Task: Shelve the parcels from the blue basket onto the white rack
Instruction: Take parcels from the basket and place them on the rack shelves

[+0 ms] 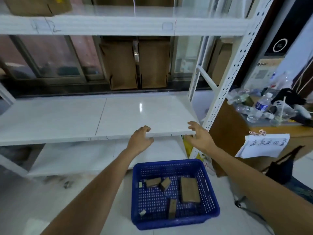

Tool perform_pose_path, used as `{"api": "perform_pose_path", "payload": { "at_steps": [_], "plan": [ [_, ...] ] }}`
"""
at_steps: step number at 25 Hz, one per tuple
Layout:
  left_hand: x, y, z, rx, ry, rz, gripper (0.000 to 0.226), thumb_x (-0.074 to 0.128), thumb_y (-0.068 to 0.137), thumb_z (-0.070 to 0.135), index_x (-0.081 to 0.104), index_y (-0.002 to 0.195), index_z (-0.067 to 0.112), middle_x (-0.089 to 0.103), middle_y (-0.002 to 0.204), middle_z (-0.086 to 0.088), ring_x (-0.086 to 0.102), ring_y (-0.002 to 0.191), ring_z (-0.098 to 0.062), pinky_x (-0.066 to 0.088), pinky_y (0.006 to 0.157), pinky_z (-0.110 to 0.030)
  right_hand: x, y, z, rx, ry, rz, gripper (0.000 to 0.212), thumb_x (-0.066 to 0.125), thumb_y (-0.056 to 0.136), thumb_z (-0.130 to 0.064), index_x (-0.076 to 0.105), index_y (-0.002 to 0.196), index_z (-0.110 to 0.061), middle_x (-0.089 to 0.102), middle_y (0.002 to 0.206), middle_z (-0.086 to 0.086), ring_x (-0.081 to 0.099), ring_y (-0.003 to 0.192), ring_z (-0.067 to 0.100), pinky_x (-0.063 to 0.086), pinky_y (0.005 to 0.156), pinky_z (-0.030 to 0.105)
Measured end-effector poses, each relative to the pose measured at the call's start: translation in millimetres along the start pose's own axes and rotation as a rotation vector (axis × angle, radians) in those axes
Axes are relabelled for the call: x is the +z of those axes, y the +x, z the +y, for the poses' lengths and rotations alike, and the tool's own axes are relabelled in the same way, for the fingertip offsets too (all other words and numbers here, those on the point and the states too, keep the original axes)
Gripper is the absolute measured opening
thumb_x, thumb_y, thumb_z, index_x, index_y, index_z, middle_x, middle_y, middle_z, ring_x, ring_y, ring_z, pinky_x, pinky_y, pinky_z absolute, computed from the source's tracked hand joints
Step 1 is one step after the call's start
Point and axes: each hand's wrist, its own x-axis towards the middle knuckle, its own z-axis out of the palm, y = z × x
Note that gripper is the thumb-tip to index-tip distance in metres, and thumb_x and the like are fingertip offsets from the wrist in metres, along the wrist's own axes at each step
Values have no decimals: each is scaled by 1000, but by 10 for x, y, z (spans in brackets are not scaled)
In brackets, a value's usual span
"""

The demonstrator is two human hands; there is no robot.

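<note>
A blue basket (210,187) stands on the floor in front of the white rack (101,116). Inside lie several brown parcels: a large flat one (189,189) at the right, two small ones (153,182) (165,183) at the back, a narrow one (172,209) at the front. My left hand (141,138) hovers at the middle shelf's front edge, fingers loosely curled, holding nothing. My right hand (199,135) hovers beside it near the rack's right post, fingers spread, empty.
Two tall brown paper parcels (123,65) stand behind the middle shelf. A cardboard box (39,5) sits on the upper shelf at the left. A brown desk (279,131) with bottles and papers is at the right. A lower shelf (84,156) lies beneath.
</note>
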Motion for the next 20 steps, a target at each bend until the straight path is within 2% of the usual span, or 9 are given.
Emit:
{"api": "perform_pose_path", "payload": {
  "at_steps": [4,10,13,15,17,18,19,20],
  "plan": [
    [1165,133,-865,-95,-31,-130,44,60,87,30,49,127,16,54,133,-3,50,118,-21,43,100,-35,906,-21,1089,148,-94,-94,59,65,87,-37,42,137,-15,60,127,11,56,116,32,48,96,46],
    [2974,386,-2208,-202,-43,-315,52,59,90,36,42,135,17,48,139,-4,50,120,-21,45,97,-36,2449,-66,2785,329,-153,-242,64,64,90,-38,37,143,-16,51,138,10,55,118,28,47,91,35],
    [3786,542,-2927,-245,-40,-355,57,56,90,45,39,136,15,51,129,-4,52,98,-17,44,82,-33,3329,54,3423,360,-145,-295,64,63,90,-38,36,143,-15,47,141,11,52,122,30,45,98,38],
    [4274,704,-3393,-267,-6,-366,50,54,91,40,40,132,15,53,120,-6,51,89,-19,47,80,-38,3908,201,3752,341,-203,-327,70,63,88,-46,35,144,-16,46,141,11,51,122,30,46,99,42],
    [4682,864,-3776,-285,52,-379,44,53,91,33,42,129,13,53,113,-7,51,87,-21,46,78,-39,4411,331,4002,284,-338,-335,79,57,82,-65,34,144,-21,48,139,7,55,116,26,50,81,33],
    [4888,956,-3972,-292,65,-387,43,51,92,32,42,129,12,54,110,-7,52,86,-22,44,73,-38,4676,407,4120,245,-415,-327,83,53,79,-72,33,144,-25,49,138,4,56,113,24,45,68,27],
    [5075,1061,-4148,-304,65,-396,43,49,92,31,41,130,13,54,111,-8,53,85,-25,41,70,-37,4931,503,4222,224,-449,-325,86,51,77,-75,31,145,-26,48,139,4,56,113,23,41,61,25],
    [5253,1157,-4300,-314,62,-401,44,46,93,30,39,133,14,55,115,-9,53,84,-27,41,68,-37,5183,606,4302,223,-431,-335,87,54,77,-72,29,146,-25,45,141,5,54,116,25,45,64,27]
  ]
}}
